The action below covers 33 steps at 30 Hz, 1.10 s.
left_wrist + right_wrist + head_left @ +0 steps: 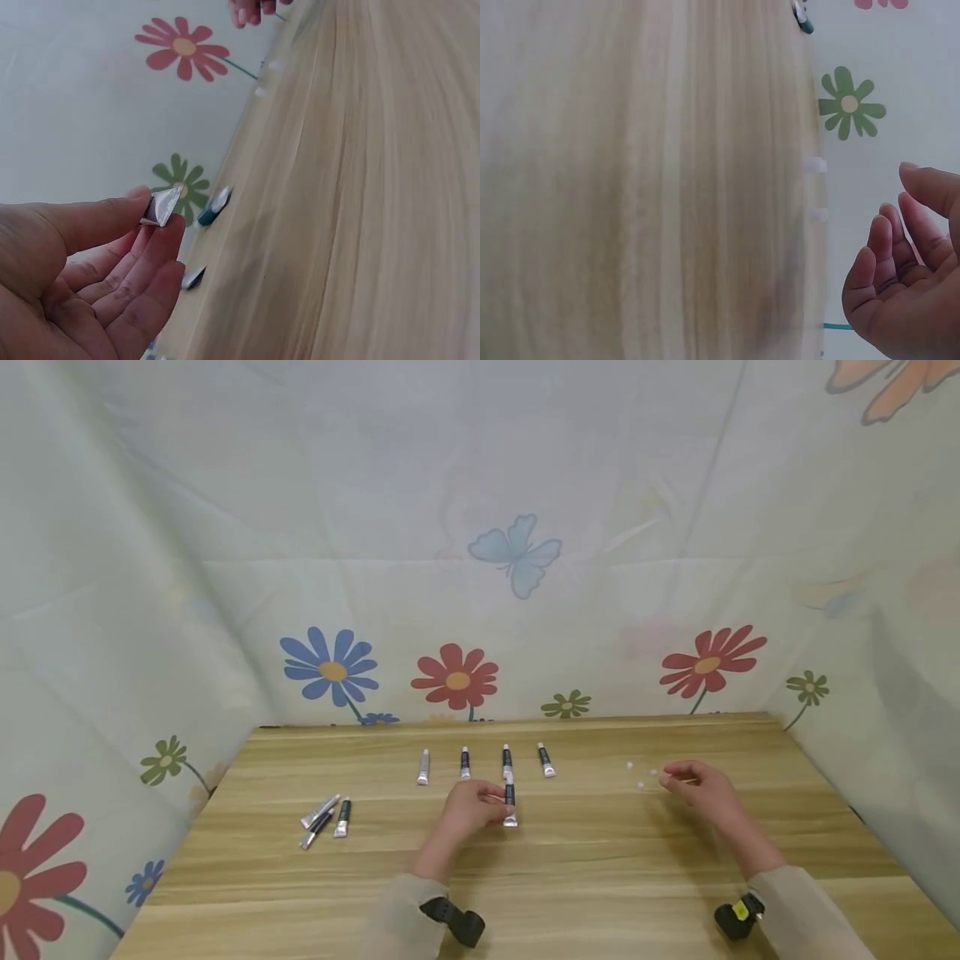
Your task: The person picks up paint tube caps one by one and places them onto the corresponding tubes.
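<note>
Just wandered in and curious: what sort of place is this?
Probably a makeshift indoor workspace: a whitish, fabric-like backdrop printed with colourful flowers hangs behind a brownish wood-grain table, where small, dark-labelled silvery tubes lie.

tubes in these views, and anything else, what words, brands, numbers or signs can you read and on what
No text is readable in any view.
Tube in left hand: held tube, print too small.
Back tubes: too small.
Left tubes: too small.
Yellow patch at right wrist: too small.
Cloth: no lettering seen.
</note>
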Motion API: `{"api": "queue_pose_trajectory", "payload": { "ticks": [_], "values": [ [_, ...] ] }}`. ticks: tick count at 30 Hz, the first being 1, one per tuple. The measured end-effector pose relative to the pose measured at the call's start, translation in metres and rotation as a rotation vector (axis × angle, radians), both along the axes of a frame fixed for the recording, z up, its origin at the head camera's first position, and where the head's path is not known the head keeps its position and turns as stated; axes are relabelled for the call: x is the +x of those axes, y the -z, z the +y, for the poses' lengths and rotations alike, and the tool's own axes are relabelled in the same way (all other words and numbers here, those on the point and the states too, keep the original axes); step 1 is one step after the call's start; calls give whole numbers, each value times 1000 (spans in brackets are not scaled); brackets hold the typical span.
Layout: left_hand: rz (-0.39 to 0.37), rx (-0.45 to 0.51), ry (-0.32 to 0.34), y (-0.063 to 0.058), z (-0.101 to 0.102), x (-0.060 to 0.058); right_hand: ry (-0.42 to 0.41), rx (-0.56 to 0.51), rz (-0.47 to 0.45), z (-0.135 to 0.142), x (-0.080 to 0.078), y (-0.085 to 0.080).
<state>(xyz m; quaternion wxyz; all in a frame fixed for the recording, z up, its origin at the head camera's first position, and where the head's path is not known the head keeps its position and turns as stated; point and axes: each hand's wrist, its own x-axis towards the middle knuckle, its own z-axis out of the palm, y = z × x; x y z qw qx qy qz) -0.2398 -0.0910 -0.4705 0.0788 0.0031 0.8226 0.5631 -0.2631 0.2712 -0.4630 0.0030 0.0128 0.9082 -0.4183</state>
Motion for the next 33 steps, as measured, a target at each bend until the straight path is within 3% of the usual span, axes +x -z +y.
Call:
{"api": "queue_pose_trajectory", "payload": {
  "ticks": [10,26,33],
  "values": [
    [-45,46,38,8,32,-12,-5,25,29,6,-17,12],
    [-115,82,-11,22,55,-24,9,32,-43,3,-32,18],
    [-138,51,-34,22,62,-24,-5,66,-36,2,-36,20]
  ]
}}
